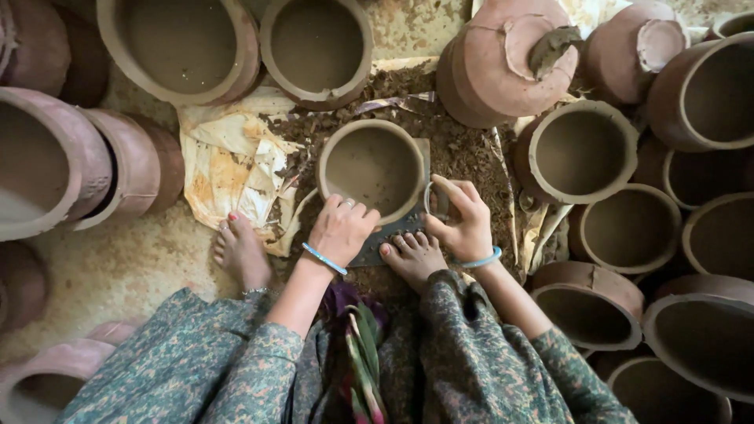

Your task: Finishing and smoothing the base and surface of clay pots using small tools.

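Clay pot (374,166) sits upright on the floor, mouth facing up toward the camera, on a bed of dark crumbled clay just ahead of both feet. No long axis: round. Left hand (341,229) rests curled on the near rim, fingers bent over the wall. Right hand (463,220) is closed on a small loop-shaped tool (438,202), touching the pot's right rim. Both hands about equally near. Other pots (580,151) crowd around; crumpled sheet (232,169) to the left.
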